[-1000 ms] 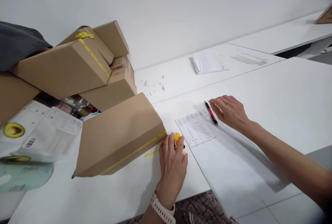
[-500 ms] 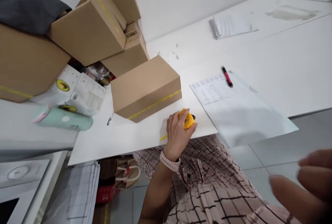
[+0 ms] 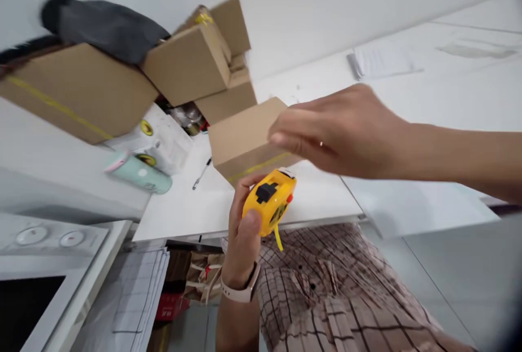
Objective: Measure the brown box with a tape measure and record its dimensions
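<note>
My left hand (image 3: 242,232) is closed around a yellow tape measure (image 3: 269,202), lifted above the front edge of the white table. A short yellow tape end sticks out below the case, and a black piece and a red button show on it. Above and to the right, my right hand (image 3: 326,134) is curled with its fingers together, palm side down. Anything inside its fingers is hidden. Behind both hands stands a closed cardboard box (image 3: 244,129) with a yellow tape strip along its side; my right hand covers its right end from view.
Stacked cardboard boxes (image 3: 187,66) stand at the back left under a dark cloth (image 3: 108,28). A mint bottle (image 3: 141,173), a white avocado-print package (image 3: 171,140) and a pen (image 3: 202,174) lie nearby. Paper sheets (image 3: 424,205) overhang the table's right front edge; a microwave-like appliance (image 3: 53,243) is at lower left.
My left hand has raised the tape measure off the table and turned it. My right hand has come from the lower right corner to above the box, its fingers now curled together.
</note>
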The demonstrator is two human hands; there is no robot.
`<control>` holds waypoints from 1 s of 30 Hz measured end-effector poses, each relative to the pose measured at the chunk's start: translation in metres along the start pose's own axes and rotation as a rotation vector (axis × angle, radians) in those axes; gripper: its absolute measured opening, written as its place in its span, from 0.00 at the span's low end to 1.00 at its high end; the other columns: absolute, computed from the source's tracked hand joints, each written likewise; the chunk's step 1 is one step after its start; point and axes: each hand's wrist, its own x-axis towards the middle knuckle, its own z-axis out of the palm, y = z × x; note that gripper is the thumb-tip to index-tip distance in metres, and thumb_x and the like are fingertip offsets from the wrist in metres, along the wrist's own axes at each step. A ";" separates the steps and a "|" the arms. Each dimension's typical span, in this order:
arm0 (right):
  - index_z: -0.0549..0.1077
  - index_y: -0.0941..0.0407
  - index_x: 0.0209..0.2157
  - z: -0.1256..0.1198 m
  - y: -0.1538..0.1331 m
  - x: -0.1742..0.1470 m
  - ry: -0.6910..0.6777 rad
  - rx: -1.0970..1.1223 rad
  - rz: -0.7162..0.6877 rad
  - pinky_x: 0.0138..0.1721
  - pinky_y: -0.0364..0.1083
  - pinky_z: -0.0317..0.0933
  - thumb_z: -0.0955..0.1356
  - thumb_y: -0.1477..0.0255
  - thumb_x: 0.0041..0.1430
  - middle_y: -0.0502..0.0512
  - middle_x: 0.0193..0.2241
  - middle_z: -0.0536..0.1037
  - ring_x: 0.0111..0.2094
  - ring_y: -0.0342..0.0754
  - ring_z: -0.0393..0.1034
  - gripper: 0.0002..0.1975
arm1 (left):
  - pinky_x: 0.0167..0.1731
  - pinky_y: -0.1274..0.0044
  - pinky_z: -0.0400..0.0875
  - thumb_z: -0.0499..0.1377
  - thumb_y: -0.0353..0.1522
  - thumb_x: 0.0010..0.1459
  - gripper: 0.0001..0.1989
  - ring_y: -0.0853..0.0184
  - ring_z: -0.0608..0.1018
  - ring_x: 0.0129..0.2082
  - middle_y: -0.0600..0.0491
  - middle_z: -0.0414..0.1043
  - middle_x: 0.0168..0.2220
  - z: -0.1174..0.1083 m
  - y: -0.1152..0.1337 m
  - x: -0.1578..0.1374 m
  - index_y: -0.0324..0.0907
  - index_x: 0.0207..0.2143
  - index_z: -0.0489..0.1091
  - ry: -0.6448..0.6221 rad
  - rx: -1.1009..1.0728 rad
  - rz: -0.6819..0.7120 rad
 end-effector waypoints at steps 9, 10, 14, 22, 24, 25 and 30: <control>0.69 0.56 0.29 0.042 0.030 0.058 -0.525 0.562 0.036 0.27 0.45 0.57 0.63 0.42 0.62 0.49 0.23 0.68 0.25 0.43 0.61 0.29 | 0.39 0.76 0.74 0.57 0.48 0.65 0.17 0.65 0.80 0.37 0.53 0.79 0.39 -0.026 0.008 0.043 0.46 0.46 0.73 -0.081 -0.210 0.045; 0.68 0.55 0.28 0.044 0.032 0.059 -0.526 0.613 0.060 0.26 0.44 0.55 0.65 0.44 0.60 0.47 0.22 0.66 0.24 0.42 0.59 0.27 | 0.39 0.77 0.74 0.58 0.47 0.64 0.17 0.65 0.80 0.37 0.53 0.79 0.38 -0.029 0.009 0.049 0.46 0.46 0.73 -0.095 -0.185 0.022; 0.62 0.54 0.21 0.033 0.058 0.082 -0.389 0.801 0.178 0.24 0.44 0.51 0.69 0.44 0.56 0.45 0.19 0.62 0.21 0.40 0.54 0.29 | 0.39 0.76 0.72 0.62 0.48 0.60 0.20 0.64 0.80 0.37 0.52 0.79 0.40 -0.056 0.024 0.078 0.44 0.46 0.73 -0.103 -0.051 -0.053; 0.63 0.55 0.19 0.012 0.178 0.138 -0.032 0.617 0.253 0.29 0.47 0.52 0.68 0.46 0.58 0.48 0.21 0.61 0.25 0.43 0.52 0.28 | 0.24 0.80 0.61 0.65 0.48 0.54 0.22 0.67 0.73 0.33 0.50 0.78 0.37 -0.183 0.035 0.138 0.40 0.42 0.77 0.137 0.248 -0.229; 0.62 0.54 0.21 0.020 0.195 0.139 -0.037 0.566 0.267 0.30 0.47 0.52 0.66 0.45 0.59 0.48 0.22 0.61 0.26 0.43 0.52 0.28 | 0.23 0.79 0.60 0.65 0.48 0.54 0.22 0.66 0.72 0.32 0.50 0.77 0.36 -0.207 0.031 0.144 0.39 0.42 0.77 0.173 0.264 -0.277; 0.62 0.54 0.21 0.024 0.199 0.139 -0.036 0.534 0.274 0.30 0.47 0.52 0.66 0.45 0.59 0.48 0.22 0.61 0.26 0.44 0.53 0.28 | 0.23 0.79 0.59 0.65 0.47 0.54 0.22 0.66 0.72 0.32 0.50 0.77 0.36 -0.215 0.030 0.146 0.39 0.41 0.77 0.187 0.270 -0.296; 0.61 0.54 0.23 0.040 0.195 0.138 -0.028 0.352 0.289 0.31 0.47 0.54 0.62 0.42 0.59 0.49 0.23 0.62 0.27 0.46 0.57 0.29 | 0.22 0.79 0.59 0.65 0.46 0.53 0.21 0.67 0.72 0.30 0.50 0.78 0.34 -0.227 0.024 0.154 0.38 0.39 0.77 0.199 0.282 -0.359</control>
